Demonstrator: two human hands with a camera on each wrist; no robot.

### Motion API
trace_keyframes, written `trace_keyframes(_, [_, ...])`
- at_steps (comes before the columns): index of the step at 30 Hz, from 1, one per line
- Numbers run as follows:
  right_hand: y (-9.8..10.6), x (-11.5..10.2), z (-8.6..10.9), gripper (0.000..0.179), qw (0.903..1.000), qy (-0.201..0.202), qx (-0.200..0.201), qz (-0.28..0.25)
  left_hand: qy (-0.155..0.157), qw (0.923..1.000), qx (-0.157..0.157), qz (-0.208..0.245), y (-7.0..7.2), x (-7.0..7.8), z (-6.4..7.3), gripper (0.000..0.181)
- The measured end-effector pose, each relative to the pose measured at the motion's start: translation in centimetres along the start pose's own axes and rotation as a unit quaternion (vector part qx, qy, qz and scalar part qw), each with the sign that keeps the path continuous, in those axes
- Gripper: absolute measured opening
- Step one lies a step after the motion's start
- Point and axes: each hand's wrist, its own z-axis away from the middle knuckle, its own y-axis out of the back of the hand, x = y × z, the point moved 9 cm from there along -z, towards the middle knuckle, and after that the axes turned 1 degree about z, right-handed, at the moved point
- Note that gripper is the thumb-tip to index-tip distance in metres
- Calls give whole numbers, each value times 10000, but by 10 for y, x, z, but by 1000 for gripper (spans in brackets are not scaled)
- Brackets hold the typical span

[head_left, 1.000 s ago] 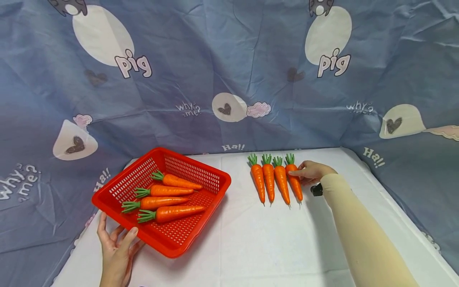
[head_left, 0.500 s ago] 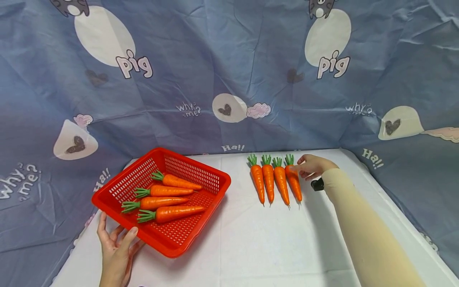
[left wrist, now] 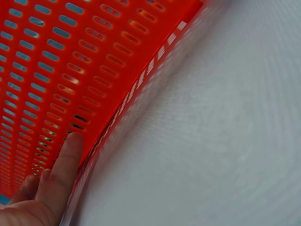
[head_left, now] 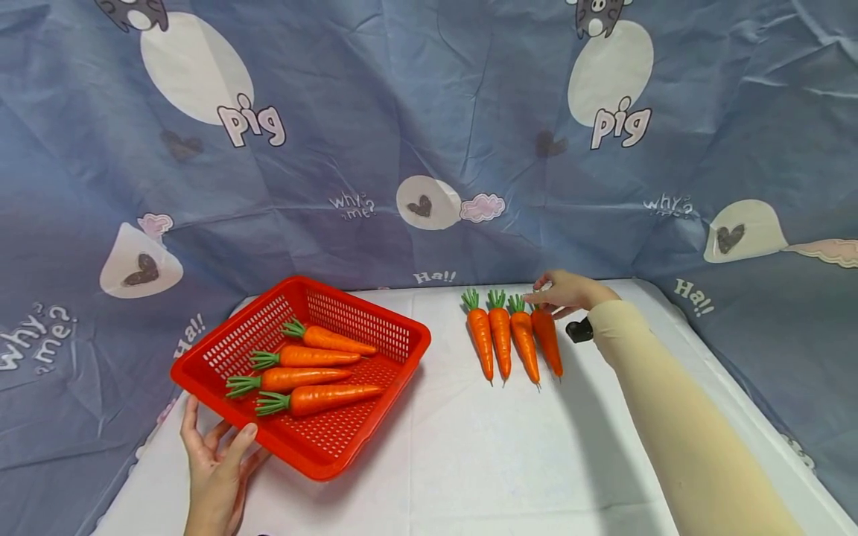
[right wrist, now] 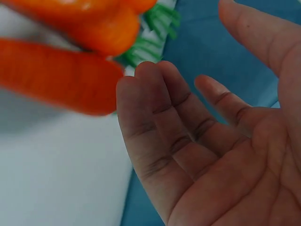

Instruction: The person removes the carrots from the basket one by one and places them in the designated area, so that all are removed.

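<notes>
My left hand lies against the near left corner of a red slotted plastic basket. In the left wrist view its fairly straight fingers touch the basket's outer wall. Several carrots with green tops lie inside. To the right, more carrots stand in a row on the table, tops away from me. Over the top of the rightmost carrot is my right hand, hiding most of its greens. In the right wrist view, extended fingertips reach that carrot's thick end; the thumb is apart.
A white cloth covers the table. Behind it hangs a blue printed curtain. The other row carrots lie close beside the rightmost one. A black wrist camera sits below the right wrist.
My right hand has left the rightmost carrot's side, lifted off it and moved up and left over its green top. The left hand and basket have stayed put.
</notes>
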Motion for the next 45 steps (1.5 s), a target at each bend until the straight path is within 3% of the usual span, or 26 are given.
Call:
trace_keyframes(13, [-12,-72,-6,52,9964,545,113,645,-33,10000,22,-47,-2,2,-1,100])
trace_keyframes(27, [-50,-155,-6,49,9850,1286,-171,1138,62,10000,29,-55,-2,2,-3,101])
trace_keyframes(37, [-101,-207,-12,44,9788,1710,-612,945,46,9999,79,93,3,2,-3,101])
trace_keyframes(45, [-137,-233,-14,46,9689,1986,-954,1123,34,9999,45,155,-1,-1,0,101])
